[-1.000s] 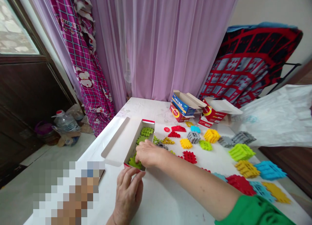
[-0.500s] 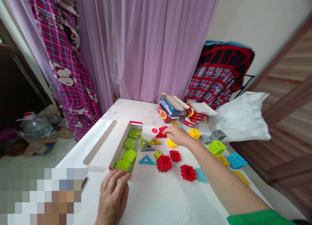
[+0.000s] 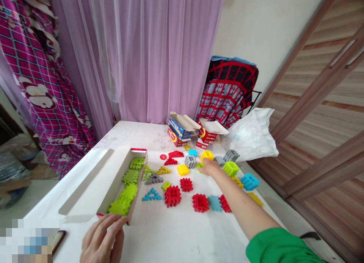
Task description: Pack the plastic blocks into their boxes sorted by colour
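My left hand [image 3: 102,238] rests at the near end of a long open cardboard box [image 3: 140,194], its fingers loosely bent and touching the rim. Flat lime-green building blocks [image 3: 130,177] with toothed edges lie in a row inside that box. Across the table, my right hand [image 3: 209,166] has its fingers closed at a small green building block [image 3: 200,166], partly hidden by them. Around it are a grey block [image 3: 190,161], a yellow block [image 3: 183,170] and a yellow block [image 3: 207,155] just behind the hand.
Red blocks [image 3: 172,196], a blue triangular piece [image 3: 151,194] and a grey arch [image 3: 154,180] lie mid-table. Lime [image 3: 231,168] and blue blocks [image 3: 250,181] stand on the right. Behind are a blue box [image 3: 179,125], a red box [image 3: 209,133] and a white plastic bag [image 3: 250,136].
My right hand has left the red pieces and moved right to the small green block. My left hand stays at the box end. The view has turned to the right.
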Tool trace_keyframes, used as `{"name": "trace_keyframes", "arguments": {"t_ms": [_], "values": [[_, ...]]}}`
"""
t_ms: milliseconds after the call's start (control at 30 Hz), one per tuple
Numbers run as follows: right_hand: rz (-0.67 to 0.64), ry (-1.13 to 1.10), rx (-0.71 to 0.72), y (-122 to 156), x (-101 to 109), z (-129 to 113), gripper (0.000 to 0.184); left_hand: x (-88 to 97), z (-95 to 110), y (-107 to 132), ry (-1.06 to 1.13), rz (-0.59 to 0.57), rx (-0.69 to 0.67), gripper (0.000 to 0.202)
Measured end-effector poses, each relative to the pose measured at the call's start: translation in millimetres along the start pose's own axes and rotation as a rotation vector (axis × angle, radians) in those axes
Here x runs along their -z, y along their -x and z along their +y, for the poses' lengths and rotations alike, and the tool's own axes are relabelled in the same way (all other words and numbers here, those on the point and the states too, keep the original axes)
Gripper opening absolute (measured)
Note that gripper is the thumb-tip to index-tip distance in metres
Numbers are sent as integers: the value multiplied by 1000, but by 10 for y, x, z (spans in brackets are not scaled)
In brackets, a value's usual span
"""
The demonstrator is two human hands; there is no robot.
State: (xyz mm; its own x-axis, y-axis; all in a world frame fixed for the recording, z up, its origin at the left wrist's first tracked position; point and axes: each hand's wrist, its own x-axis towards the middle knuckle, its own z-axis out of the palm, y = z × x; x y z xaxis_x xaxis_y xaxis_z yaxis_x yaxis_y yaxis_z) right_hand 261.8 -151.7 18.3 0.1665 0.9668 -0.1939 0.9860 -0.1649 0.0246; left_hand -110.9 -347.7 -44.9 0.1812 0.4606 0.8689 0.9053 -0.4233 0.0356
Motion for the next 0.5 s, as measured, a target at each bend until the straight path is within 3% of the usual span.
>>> {"name": "trace_keyframes", "arguments": {"t_ms": [200, 500], "values": [[-12, -1, -85, -66, -219, -73, 48, 11, 2, 16, 10, -22, 14, 21], [13, -3, -47, 72, -245, 33, 45, 53, 104, -16, 46, -49, 105, 24]]}}
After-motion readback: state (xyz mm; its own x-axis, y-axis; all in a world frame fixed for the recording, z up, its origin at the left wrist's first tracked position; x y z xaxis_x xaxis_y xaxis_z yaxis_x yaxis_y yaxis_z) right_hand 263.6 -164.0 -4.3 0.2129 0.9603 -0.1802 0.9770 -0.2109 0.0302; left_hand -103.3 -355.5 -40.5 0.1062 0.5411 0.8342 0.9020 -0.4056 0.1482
